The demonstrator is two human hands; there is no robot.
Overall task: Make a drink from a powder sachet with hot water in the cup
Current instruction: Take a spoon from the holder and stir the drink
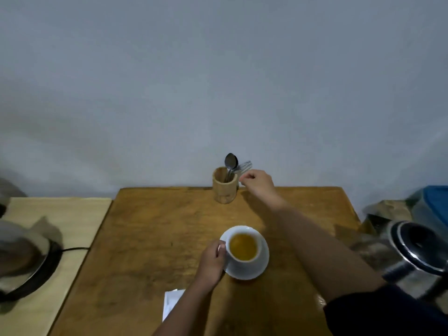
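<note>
A white cup [243, 259] full of amber liquid stands on a white saucer [260, 265] near the middle of the wooden table [150, 238]. My left hand [212, 260] grips the cup at its left side. My right hand [258, 184] is stretched to the table's far edge, fingers curled, just right of a wooden utensil holder [225, 187] holding a spoon [230, 162] and forks. Whether the fingers touch a utensil cannot be told. A white sachet [171, 303] lies by my left forearm, partly hidden.
An electric kettle [24, 253] with a black cord sits on a paler side table at the left. A steel vessel with a black lid [419, 251] stands at the right, with a blue container [436, 202] behind it. A grey wall closes the back.
</note>
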